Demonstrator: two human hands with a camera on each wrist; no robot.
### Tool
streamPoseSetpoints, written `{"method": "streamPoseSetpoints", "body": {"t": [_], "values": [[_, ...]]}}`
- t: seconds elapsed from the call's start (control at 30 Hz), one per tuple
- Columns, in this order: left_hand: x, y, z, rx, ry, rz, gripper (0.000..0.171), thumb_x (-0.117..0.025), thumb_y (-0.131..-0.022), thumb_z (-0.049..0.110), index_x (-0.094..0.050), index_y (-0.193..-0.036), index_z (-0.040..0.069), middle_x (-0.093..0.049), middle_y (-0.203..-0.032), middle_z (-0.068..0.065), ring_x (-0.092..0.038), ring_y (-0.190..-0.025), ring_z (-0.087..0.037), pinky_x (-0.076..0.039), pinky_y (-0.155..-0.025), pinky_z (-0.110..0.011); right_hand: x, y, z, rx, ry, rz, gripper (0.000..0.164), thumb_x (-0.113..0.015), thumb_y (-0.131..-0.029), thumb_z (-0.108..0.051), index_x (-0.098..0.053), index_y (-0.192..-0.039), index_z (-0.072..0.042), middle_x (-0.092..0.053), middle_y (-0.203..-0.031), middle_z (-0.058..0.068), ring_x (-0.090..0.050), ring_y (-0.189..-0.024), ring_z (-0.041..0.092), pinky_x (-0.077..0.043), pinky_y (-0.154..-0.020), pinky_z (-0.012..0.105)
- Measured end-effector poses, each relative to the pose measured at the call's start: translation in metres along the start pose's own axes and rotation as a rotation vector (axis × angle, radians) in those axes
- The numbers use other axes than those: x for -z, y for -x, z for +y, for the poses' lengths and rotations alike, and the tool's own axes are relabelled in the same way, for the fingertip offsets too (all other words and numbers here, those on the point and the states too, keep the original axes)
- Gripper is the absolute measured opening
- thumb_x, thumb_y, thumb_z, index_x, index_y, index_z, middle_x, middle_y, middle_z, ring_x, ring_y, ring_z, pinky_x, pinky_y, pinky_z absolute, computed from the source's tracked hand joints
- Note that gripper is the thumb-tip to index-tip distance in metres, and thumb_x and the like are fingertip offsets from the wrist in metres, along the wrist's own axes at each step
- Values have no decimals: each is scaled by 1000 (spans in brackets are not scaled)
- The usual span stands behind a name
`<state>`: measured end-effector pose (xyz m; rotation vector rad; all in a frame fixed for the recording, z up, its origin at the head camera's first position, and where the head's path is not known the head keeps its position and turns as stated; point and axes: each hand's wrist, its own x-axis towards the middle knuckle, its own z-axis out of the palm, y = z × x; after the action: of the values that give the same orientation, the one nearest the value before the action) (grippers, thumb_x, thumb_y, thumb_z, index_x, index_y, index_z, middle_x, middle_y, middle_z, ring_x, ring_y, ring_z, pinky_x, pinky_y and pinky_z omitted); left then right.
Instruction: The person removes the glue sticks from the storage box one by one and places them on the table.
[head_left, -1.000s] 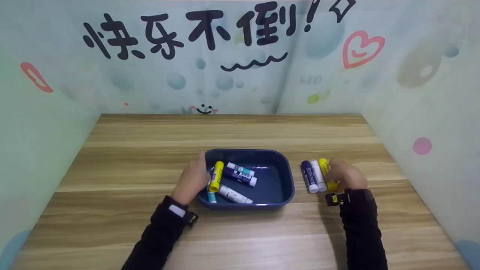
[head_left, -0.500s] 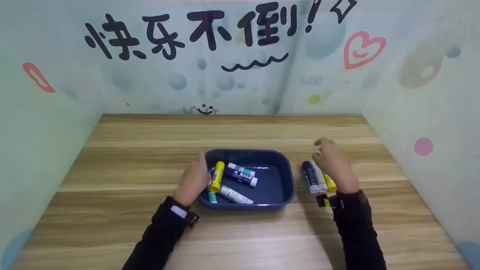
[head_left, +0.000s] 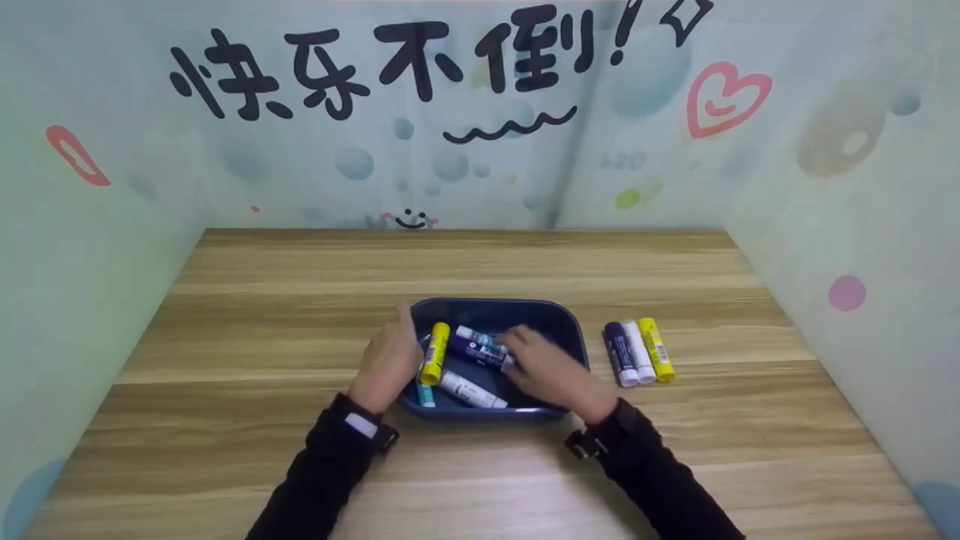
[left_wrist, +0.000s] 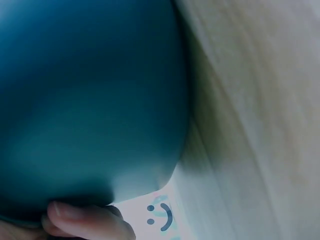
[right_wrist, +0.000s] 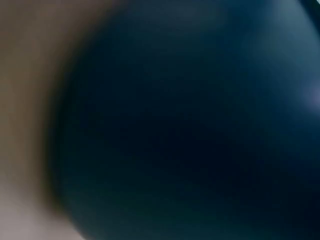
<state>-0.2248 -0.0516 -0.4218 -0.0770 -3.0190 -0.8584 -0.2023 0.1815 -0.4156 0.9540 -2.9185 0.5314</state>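
My left hand grips the left rim of a dark blue plastic basin; its thumb lies along the wall in the left wrist view. My right hand reaches over the basin's right side, fingertips at the right ends of a teal-and-white glue stick and a purple glue stick. Also in the basin are a yellow glue stick, a white glue stick and another teal-and-white one, partly hidden. The right wrist view shows only the basin's blurred wall.
Right of the basin, a purple glue stick, a white one and a yellow one lie side by side on the wooden table. A printed cloth backdrop encloses the back and sides.
My right hand has let go of the yellow glue stick in the row, lifted away and moved left into the basin. The left hand has stayed on the rim.
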Motion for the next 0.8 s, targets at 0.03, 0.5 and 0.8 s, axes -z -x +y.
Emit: {"method": "streamPoseSetpoints", "body": {"t": [0.03,0.5,0.8], "values": [[0,0,0,0,1,0,42,-52,-85,1,-34,-123,1,-60,-84,-20,-57,-65,-27,-46,-52,-36,-4,0,0,1,-10,-33,45,-57,-89,-15,-46,-131,-1,-47,-131,22,-50,-117,37,-44,-96,46],[0,1,0,-31,-6,2,42,-55,-84,1,-35,-122,-2,-60,-85,-21,-59,-67,-30,-48,-55,-37,-10,-1,1,-7,-3,-161,54,-55,-92,-30,-41,-138,-6,-39,-140,26,-39,-127,42,-33,-104,53],[0,1,-1,-36,-14,13,43,-55,-84,0,-36,-122,-1,-60,-89,-21,-59,-70,-32,-50,-57,-40,-12,-1,0,8,46,-100,44,-60,-89,-33,-59,-117,0,-51,-121,21,-49,-111,35,-42,-96,46]]}}
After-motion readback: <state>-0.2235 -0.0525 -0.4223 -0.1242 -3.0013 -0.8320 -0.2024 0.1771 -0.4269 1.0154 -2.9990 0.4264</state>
